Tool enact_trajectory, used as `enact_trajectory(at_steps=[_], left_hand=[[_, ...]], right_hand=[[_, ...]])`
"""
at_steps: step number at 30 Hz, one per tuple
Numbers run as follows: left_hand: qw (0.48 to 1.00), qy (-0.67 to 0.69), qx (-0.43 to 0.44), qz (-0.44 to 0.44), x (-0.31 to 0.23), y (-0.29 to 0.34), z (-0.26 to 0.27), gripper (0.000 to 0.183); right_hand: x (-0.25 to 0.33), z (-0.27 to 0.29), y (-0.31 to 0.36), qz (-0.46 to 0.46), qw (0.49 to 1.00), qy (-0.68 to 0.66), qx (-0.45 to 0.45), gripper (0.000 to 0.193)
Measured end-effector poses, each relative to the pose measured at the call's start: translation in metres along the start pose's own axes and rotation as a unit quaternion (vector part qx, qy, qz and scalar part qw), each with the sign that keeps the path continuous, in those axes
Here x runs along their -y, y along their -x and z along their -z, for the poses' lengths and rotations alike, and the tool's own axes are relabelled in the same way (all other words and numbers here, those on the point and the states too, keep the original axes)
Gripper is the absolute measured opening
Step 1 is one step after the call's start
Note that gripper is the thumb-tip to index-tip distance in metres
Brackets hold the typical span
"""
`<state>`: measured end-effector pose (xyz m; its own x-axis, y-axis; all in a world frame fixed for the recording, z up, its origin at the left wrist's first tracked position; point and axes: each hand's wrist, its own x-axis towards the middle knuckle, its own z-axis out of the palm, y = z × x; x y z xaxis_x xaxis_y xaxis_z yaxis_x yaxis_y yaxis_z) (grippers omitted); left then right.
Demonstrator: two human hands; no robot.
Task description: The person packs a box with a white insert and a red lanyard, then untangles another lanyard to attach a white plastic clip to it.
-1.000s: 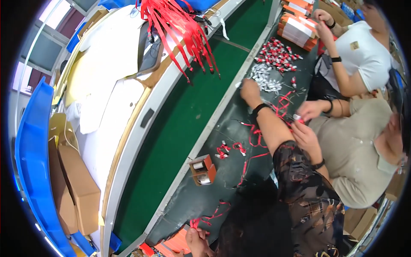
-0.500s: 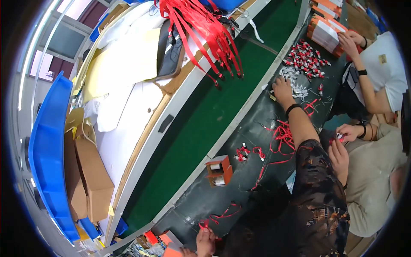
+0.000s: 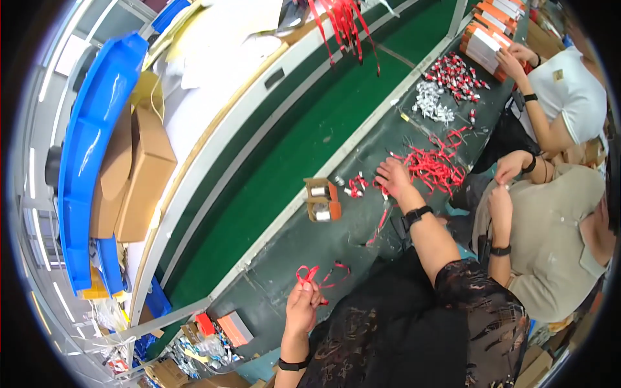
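Well, left hand [image 3: 301, 309] pinches red strap [image 3: 309, 276] — right hand [image 3: 396, 178] (fingers parted).

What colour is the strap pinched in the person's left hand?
Red; the strap shows best in the head view, above the left hand.

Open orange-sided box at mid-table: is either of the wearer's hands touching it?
No: the left hand pinches a red strap and the right hand is open, both apart from the box.
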<state>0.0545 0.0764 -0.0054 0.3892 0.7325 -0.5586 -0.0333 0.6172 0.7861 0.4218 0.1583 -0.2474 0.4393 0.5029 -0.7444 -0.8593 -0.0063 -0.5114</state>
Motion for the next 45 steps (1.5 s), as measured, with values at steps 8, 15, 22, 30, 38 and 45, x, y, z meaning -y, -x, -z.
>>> enact_trajectory(at_steps=[8,15,22,30,38,45], left_hand=[[0.988,0.062,-0.135,0.049,0.057,0.066,0.037,0.027],[0.990,-0.006,-0.138,0.022,0.062,0.089,0.026,0.028],[0.980,0.069,-0.180,-0.044,0.044,0.087,0.024,0.028],[0.981,0.115,-0.149,-0.051,0.021,0.065,0.018,0.026],[0.993,0.012,-0.087,-0.072,0.031,0.056,0.008,0.030],[0.996,-0.034,-0.006,-0.087,0.027,0.039,-0.018,0.029]], right_hand=[[-0.056,-0.025,0.002,0.366,0.698,0.605,0.110,0.053],[-0.069,-0.092,-0.007,0.316,0.433,0.816,0.217,0.042],[-0.058,-0.068,-0.019,0.371,0.312,0.826,0.288,0.023],[-0.049,-0.048,0.003,0.316,0.278,0.875,0.240,0.023],[-0.029,-0.024,0.060,0.400,0.649,0.617,0.196,0.010],[-0.033,0.001,0.101,0.358,0.811,0.437,0.152,0.018]])
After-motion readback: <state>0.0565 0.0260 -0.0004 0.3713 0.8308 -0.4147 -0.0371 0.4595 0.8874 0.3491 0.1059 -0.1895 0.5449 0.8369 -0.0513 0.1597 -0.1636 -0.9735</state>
